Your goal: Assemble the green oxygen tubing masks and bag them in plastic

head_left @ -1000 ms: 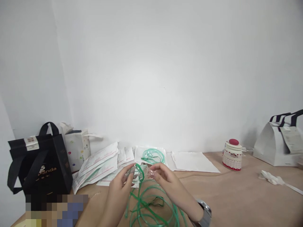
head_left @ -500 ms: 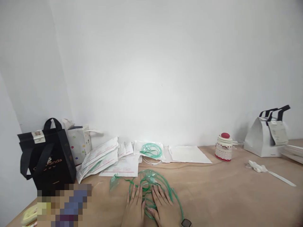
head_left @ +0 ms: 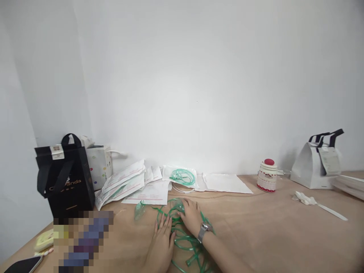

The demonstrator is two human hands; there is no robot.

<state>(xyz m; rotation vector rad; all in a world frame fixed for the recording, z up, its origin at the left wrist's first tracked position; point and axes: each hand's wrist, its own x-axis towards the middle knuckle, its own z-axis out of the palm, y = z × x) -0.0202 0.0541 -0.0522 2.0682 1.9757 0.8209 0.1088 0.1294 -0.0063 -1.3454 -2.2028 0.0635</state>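
Note:
My left hand (head_left: 162, 239) lies flat, fingers stretched out, over the left part of a tangle of green tubing (head_left: 184, 239) on the table. A silver watch (head_left: 205, 229) is on the wrist of my right hand (head_left: 192, 217), which reaches across the far part of the tangle. Its thumb and fingers close around the right side of a clear green oxygen mask (head_left: 176, 205); the fingertips are partly hidden. A second clear piece (head_left: 139, 210), also mask-like, lies to the left with a green strap. A green tube connector (head_left: 191, 260) shows near my right forearm.
White packets (head_left: 123, 185) are heaped at the back left, beside a black bag (head_left: 68, 182). Behind the tangle lies a pack with coiled green tubing (head_left: 183, 176). A white jar with a red lid (head_left: 267, 176) and a white bag (head_left: 313, 167) stand right. A phone (head_left: 24, 264) lies front left.
My right hand has left its flat place on the tubing and moved forward to the oxygen mask, uncovering more tubing nearer me. My left hand stays flat. The view has shifted slightly.

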